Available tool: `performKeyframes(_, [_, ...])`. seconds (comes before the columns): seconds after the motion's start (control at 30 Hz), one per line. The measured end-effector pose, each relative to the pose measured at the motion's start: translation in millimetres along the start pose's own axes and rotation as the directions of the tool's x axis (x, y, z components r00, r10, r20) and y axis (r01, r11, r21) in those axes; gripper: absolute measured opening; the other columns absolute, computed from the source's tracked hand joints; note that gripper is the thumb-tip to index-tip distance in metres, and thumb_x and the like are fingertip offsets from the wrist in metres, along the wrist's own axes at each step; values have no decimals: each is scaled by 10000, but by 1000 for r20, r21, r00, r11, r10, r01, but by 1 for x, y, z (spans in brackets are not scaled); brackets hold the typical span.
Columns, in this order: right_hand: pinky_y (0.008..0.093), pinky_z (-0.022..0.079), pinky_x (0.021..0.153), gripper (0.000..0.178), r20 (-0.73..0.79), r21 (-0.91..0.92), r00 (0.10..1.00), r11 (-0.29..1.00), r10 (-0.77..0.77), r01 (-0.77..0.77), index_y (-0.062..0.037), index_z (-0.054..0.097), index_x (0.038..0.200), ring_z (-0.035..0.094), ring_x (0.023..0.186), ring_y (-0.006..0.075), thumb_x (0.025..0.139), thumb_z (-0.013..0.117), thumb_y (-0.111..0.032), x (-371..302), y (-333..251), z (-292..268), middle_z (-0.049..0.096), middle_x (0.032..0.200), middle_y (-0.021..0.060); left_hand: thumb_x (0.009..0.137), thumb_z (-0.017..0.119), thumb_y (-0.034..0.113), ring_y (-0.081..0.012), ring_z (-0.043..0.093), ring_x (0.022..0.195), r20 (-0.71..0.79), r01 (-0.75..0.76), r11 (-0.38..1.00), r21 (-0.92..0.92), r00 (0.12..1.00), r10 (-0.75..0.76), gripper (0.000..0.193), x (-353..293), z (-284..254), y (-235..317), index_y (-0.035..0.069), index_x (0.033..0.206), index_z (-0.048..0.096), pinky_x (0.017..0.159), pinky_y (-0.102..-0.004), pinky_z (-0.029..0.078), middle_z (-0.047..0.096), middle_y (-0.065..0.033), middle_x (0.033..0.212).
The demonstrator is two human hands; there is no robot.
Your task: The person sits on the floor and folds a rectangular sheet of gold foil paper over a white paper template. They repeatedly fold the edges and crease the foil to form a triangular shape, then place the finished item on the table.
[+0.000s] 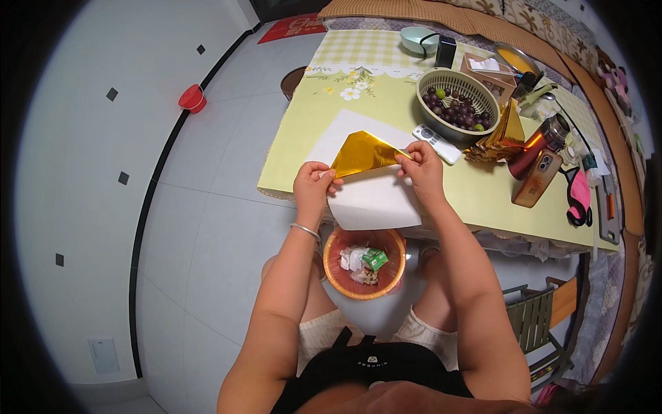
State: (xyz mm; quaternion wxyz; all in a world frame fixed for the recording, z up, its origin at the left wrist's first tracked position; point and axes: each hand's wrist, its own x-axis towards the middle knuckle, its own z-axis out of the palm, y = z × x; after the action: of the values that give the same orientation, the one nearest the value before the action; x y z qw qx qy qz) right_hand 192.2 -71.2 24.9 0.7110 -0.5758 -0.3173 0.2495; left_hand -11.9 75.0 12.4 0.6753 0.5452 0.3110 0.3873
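Note:
A folded sheet of shiny gold foil paper [365, 153] is stretched between my two hands, above a white sheet of paper [378, 200] that hangs over the table's front edge. My left hand [314, 182] pinches the foil's lower left corner between thumb and fingers. At the opposite corner my right hand [422, 168] grips it the same way. The foil's top corner looks cut off flat. To the right stands a fanned stack of folded gold paper [502, 136], beside a white remote control [437, 143].
A colander of grapes [422, 103] sits behind the remote. Farther right are a red thermos [531, 153], an upright phone [538, 178] and a pink-and-black item [579, 196]. An orange-rimmed waste bin [331, 281] stands between my legs; a green folding stool [534, 321] is at right.

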Motion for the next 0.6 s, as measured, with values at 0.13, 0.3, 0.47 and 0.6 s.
performKeyframes(0.13, [195,477,588,65,-7,-16,999,999,-49,48,-7,625,944,614,630,74,916,681,7,-3,-3,6,653,811,20,917,660,-8,-126,684,693,58,38,996,-79,998,-33,109,5,-8,-2,5,999,588,532,-207,479,692,-100,849])
performKeyframes(0.3, [208,510,634,66,6,-73,997,994,-77,77,9,640,983,652,680,92,924,670,6,-4,0,6,667,844,35,920,630,-30,-145,688,710,28,35,989,-146,999,-31,168,4,-6,3,4,1063,549,581,-222,520,702,-124,876])
performKeyframes(0.47, [222,525,644,59,17,-87,995,991,-100,101,20,653,981,675,695,104,925,664,3,-5,3,7,676,819,42,922,624,-39,-174,704,715,-48,36,989,-146,998,-43,193,3,-6,6,21,1089,550,625,-240,581,710,-142,882])
performKeyframes(0.6, [226,530,651,58,36,-101,992,987,-122,126,23,654,979,684,702,109,925,662,4,-6,4,7,684,820,50,925,621,-37,-199,726,741,-57,45,986,-161,997,-54,183,3,-6,6,23,1080,546,633,-255,604,710,-149,881])
